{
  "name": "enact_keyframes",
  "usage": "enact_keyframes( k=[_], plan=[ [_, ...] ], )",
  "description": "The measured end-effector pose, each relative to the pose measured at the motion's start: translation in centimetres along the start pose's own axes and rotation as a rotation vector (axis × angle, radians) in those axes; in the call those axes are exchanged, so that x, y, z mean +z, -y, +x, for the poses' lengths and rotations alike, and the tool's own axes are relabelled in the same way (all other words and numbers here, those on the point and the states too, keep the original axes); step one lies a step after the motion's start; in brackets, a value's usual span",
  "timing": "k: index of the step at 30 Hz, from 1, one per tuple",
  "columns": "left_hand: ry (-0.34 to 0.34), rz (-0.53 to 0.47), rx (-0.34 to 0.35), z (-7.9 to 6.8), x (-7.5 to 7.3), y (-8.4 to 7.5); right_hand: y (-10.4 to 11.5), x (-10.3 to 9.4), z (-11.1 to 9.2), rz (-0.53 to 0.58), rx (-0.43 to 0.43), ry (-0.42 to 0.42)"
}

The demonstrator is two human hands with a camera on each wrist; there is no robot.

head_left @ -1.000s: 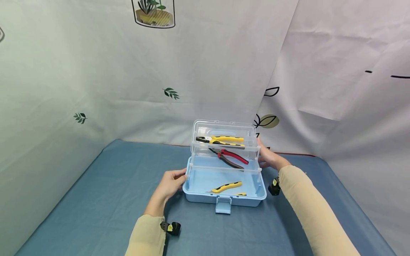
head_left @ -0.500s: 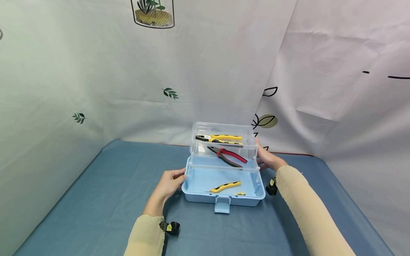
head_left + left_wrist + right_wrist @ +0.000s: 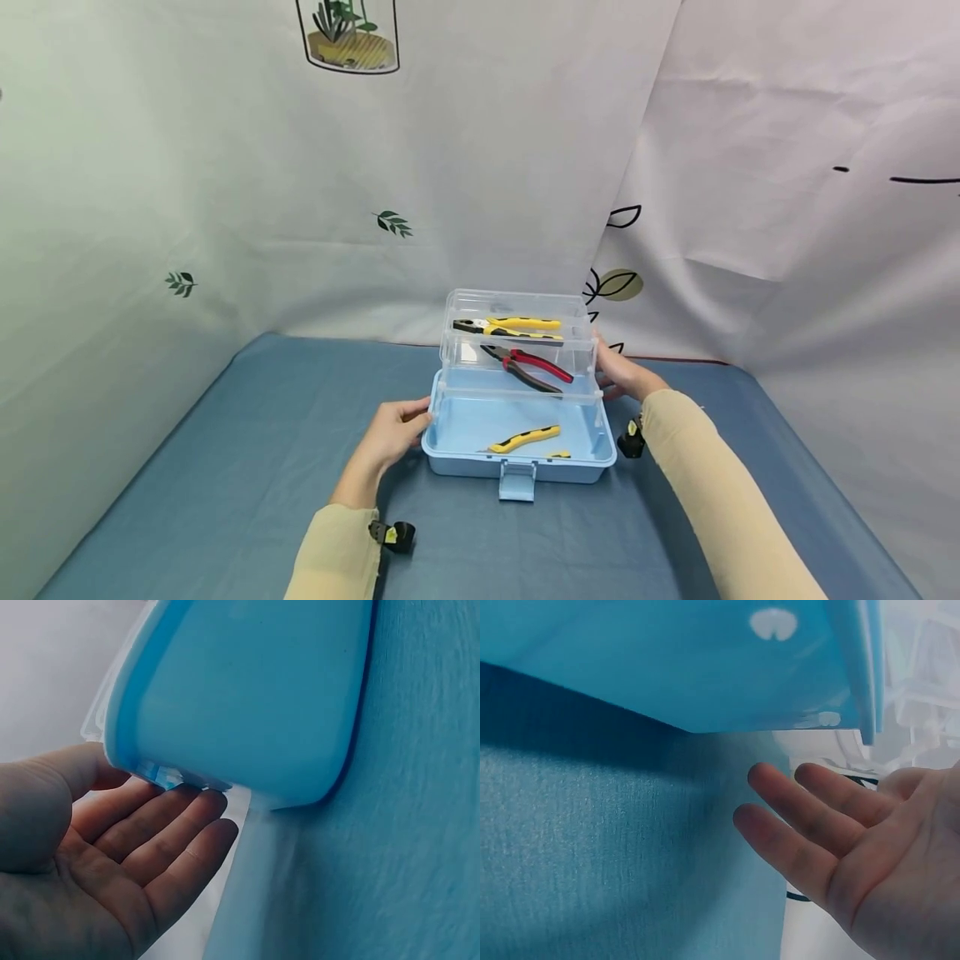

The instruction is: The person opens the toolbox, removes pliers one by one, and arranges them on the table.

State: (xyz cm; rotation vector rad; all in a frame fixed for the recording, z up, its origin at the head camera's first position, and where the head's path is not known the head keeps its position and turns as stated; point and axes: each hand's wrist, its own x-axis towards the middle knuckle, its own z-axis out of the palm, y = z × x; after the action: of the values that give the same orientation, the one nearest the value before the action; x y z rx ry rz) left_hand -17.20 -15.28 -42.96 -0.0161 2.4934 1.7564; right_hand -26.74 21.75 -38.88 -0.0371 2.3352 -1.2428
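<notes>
A light blue toolbox (image 3: 480, 467) stands with its transparent lid (image 3: 517, 302) raised and tilted back. Yellow-and-black pliers (image 3: 522, 322) lie in the upper clear tray, and red-and-black pliers (image 3: 540, 362) in the tray below. On the blue bottom is a yellow-handled tool (image 3: 528, 437), with another yellow piece (image 3: 558, 455) mostly hidden by the front wall. My left hand (image 3: 393, 429) grips the left side; in the left wrist view its thumb is at the rim, fingers behind the wall. My right hand (image 3: 626, 375) is at the right back edge, fingers loosely extended in the right wrist view.
Blue cloth (image 3: 262, 458) covers the table. Pale printed curtain (image 3: 510, 167) rises close behind the toolbox and along both sides. An unfastened blue latch (image 3: 517, 482) hangs from the toolbox front.
The transparent lid has tilted slightly farther back, with the right hand still beside it. The left hand keeps its hold on the toolbox. The head view has shifted slightly.
</notes>
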Motion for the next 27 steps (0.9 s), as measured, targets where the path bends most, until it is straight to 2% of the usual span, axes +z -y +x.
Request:
enact_keyframes(
  k=[7, 15, 21, 27],
  plan=[
    [0.024, 0.024, 0.015, 0.2, -0.1, -0.1, 0.4, -1.0, -0.5, -0.047, -0.012, -0.092],
    [0.020, 0.019, -0.012, 0.4, -0.5, 0.2, 2.4, -2.4, -2.8, -0.134, -0.149, -0.243],
    [0.020, 0.017, -0.017, 0.4, -0.5, 0.5, 4.5, -2.5, -4.0, -0.325, -0.224, -0.384],
    [0.017, 0.012, -0.014, 0.3, -0.5, 0.6, 6.2, -1.9, -4.7, -0.446, -0.293, -0.413]
  ],
)
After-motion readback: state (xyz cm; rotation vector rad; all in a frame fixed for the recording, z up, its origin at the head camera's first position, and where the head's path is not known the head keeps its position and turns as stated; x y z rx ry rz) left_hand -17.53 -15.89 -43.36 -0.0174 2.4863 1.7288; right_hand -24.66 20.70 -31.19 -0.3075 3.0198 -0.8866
